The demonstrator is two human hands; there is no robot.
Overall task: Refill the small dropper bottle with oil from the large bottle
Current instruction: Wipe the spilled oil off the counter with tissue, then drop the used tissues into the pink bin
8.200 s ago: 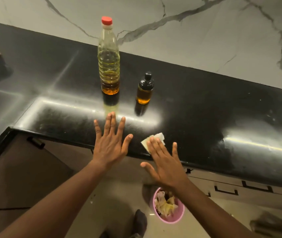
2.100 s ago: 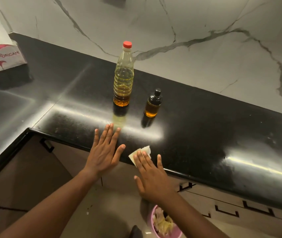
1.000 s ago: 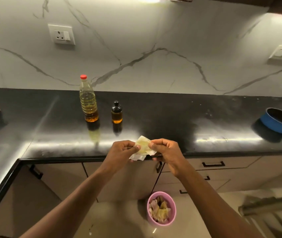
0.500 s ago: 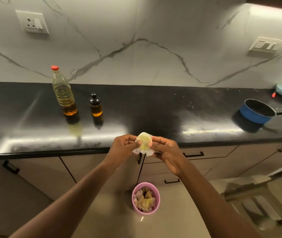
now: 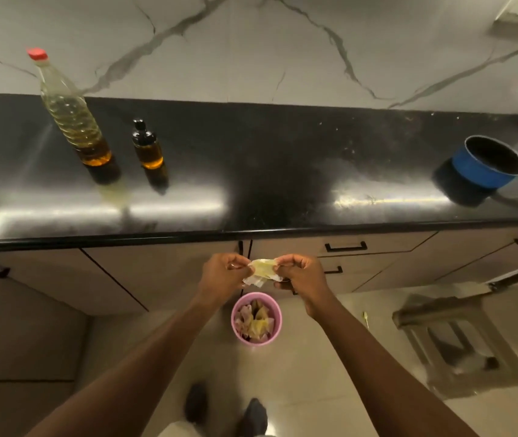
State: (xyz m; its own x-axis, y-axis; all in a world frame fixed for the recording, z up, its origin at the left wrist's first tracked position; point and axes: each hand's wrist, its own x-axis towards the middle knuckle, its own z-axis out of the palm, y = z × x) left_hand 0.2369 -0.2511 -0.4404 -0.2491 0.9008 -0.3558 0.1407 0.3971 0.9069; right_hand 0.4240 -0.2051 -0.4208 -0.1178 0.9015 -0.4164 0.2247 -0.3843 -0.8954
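The large clear oil bottle (image 5: 71,115) with a red cap stands capped at the left of the black countertop (image 5: 282,171). Just right of it stands the small dark dropper bottle (image 5: 148,146), capped, with amber oil inside. Both are far from my hands. My left hand (image 5: 224,274) and my right hand (image 5: 298,274) together pinch a crumpled, oil-stained tissue (image 5: 262,271) in front of the cabinet doors, above a pink bin (image 5: 256,318) on the floor.
The pink bin holds several used tissues. A blue saucepan (image 5: 487,162) sits at the counter's right end. Cabinet drawers with black handles (image 5: 346,246) run under the counter. A grey stool (image 5: 462,335) stands on the floor at right. My feet (image 5: 226,408) show below.
The view has tilted down and back from the counter. My hands lifted the tissue off the counter edge, crumpled it between them, and lowered it over the pink bin.
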